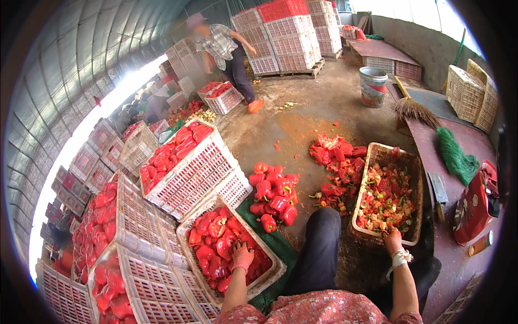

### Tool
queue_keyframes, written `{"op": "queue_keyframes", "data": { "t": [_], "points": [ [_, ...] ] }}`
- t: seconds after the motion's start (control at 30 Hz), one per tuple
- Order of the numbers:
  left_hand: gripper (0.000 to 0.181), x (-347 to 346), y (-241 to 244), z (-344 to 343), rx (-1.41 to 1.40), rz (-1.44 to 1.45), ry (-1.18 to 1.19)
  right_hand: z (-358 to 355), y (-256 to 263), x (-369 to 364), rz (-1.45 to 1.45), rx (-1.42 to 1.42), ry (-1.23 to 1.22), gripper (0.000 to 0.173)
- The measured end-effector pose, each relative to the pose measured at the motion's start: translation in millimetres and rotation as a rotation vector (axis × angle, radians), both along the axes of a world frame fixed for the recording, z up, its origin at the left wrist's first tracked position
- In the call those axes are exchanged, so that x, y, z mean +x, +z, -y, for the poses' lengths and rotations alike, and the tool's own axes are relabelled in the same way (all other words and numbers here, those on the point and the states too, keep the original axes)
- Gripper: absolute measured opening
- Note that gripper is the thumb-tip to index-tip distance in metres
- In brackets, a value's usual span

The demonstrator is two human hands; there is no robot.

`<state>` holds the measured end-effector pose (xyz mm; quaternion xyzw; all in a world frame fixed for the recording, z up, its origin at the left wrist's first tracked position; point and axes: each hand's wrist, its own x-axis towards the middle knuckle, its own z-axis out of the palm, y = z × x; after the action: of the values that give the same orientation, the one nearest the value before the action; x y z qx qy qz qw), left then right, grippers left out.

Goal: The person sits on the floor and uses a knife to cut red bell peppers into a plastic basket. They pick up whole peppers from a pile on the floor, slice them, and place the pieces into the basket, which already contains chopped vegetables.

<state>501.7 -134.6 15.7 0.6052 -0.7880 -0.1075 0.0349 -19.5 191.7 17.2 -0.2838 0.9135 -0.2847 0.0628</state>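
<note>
My left hand (pixel 243 258) is over the near part of a plastic crate (pixel 279 268) of red bell peppers (pixel 225 247), its fingers apart and touching the peppers. At the near rim of a second, dirty crate (pixel 418 210) is my right hand (pixel 392 239), with a white wrap around the wrist. That crate contains pepper cores and seeds (pixel 386 198) with some green stems. My right fingertips are partly hidden, so whether they grip anything is unclear. Between the two crates, a pile of whole red peppers (pixel 276 193) lies on the floor.
Torn red pepper pieces (pixel 338 162) lie beside the core crate. Stacked crates of peppers (pixel 190 166) rise at left. On the right-hand platform are a cleaver-like blade (pixel 437 188), red bag (pixel 471 208), green netting (pixel 455 156) and broom (pixel 415 109). Another person (pixel 222 52) walks ahead near a bucket (pixel 372 87).
</note>
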Motion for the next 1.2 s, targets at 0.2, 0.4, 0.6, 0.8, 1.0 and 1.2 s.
{"op": "queue_keyframes", "data": {
  "t": [0.2,0.4,0.6,0.8,1.0,1.2],
  "points": [
    [0.054,-36.3,24.6,-48.6,-0.247,-0.066,-0.076,0.7,-0.8,-1.3,-0.071,0.166,0.024,0.034],
    [0.046,-53.4,12.1,-92.4,-0.287,-0.167,-0.147,5.3,6.6,-7.4,-0.012,0.293,0.081,0.034],
    [0.043,-36.9,-6.2,-110.9,-0.324,-0.147,0.008,2.4,6.6,-17.6,-0.030,0.280,0.142,0.038],
    [0.039,-20.0,-34.4,-115.2,-0.324,-0.242,0.372,7.9,26.7,-19.1,0.037,0.309,0.208,0.056],
    [0.039,-13.9,-37.3,-116.4,-0.264,-0.144,0.464,6.2,1.2,-15.6,-0.070,0.222,0.222,0.035],
    [0.040,-39.3,-19.0,-121.3,-0.211,-0.026,0.455,-10.9,-31.7,-27.4,-0.185,0.192,0.259,0.043]
  ]
}}
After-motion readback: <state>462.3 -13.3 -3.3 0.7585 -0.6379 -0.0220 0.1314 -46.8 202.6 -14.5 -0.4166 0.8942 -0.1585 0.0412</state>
